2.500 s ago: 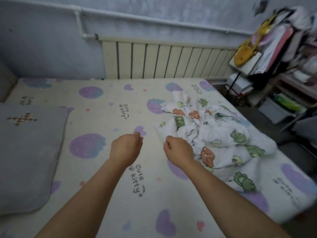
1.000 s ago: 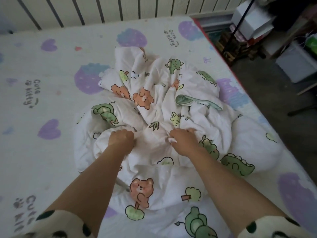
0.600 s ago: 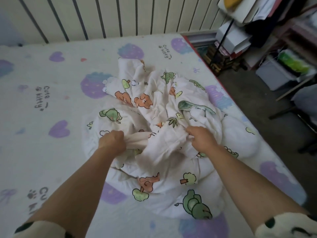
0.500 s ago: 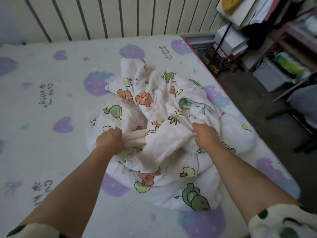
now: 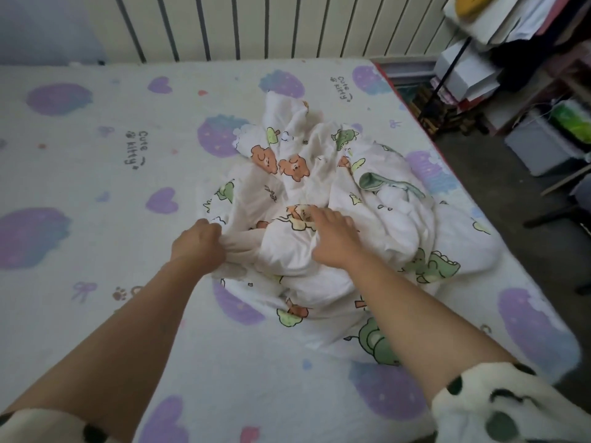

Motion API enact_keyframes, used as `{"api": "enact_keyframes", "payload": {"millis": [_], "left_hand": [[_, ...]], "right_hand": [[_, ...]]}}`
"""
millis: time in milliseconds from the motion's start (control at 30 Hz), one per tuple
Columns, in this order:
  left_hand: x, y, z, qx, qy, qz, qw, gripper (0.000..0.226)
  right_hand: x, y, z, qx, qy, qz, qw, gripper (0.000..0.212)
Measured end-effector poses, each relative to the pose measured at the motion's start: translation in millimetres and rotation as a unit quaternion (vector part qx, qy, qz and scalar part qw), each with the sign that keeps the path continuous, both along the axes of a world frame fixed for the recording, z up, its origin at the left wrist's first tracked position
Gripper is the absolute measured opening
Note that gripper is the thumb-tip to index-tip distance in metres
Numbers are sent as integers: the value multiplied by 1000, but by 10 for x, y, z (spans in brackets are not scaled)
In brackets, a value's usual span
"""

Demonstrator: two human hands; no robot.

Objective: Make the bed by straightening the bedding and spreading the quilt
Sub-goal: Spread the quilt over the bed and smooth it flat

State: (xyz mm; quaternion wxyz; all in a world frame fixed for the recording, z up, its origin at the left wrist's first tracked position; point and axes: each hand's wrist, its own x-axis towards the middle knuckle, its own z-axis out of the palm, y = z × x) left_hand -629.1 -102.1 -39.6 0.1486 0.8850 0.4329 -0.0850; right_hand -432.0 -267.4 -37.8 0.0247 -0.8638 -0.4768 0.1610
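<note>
1. On the bed (image 5: 96, 193), right half: quilt (image 5: 393, 219) lies crumpled in one heap on the printed sheet, not spread. It sits nearer the right edge than the radiator (image 5: 224, 27) side.
2. Left hand (image 5: 198, 247): clenched round a twisted fold at the heap's left side, fabric pulled taut from the fist.
3. Right hand (image 5: 332, 238): lies on top of the heap's middle, fingers fairly straight, pressing the cloth and not gripping it. The thumb side is partly hidden by the fold.
4. Handling, judged: soft, light and padded, fully limp. It will sag and drag rather than slide as a sheet, and there's no risk of breakage. The cotton-like cover should not slip in the fist.
5. Where to hold, judged: find an edge or two corners rather than mid-heap folds. No clear corner is visible; the green-lined flap at the right looks closest to an edge.
6. Risk, judged: pulling from the middle just tightens the knot.
</note>
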Motion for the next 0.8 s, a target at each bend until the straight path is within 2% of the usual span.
{"api": "enact_keyframes", "payload": {"millis": [67, 200, 300, 400, 467, 567, 633, 700, 767, 800], "left_hand": [[21, 14, -8, 8, -19, -9, 1000, 14], [40, 65, -18, 13, 5, -14, 1000, 20], [116, 39, -113, 0, 7, -28, 1000, 46], [451, -145, -218, -7, -25, -137, 990, 78], [754, -337, -250, -20, -12, -221, 975, 87], [1054, -431, -279, -16, 29, -246, 969, 60], [1142, -374, -250, -45, 6, -202, 978, 41], [1187, -276, -158, -62, -26, -188, 980, 29], [1168, -141, -27, -51, -45, -175, 982, 24], [1133, -62, 43, -31, -59, -158, 985, 21]], "right_hand": [[-137, 182, -118, -11, -26, 46, 999, 87], [-117, 237, -124, -81, -63, 65, 993, 35], [20, 109, -102, -56, -36, 57, 996, 24], [190, 6, -69, -26, 40, 36, 998, 11], [306, -64, -33, -24, 71, 38, 996, 18], [489, -227, 22, -27, 68, 39, 997, 25], [625, -351, 53, -25, 59, 23, 998, 31], [740, -438, 121, -23, 50, 9, 998, 26], [858, -504, 186, -34, 24, -1, 999, 17], [917, -553, 221, -44, 4, -10, 999, 22]]}}
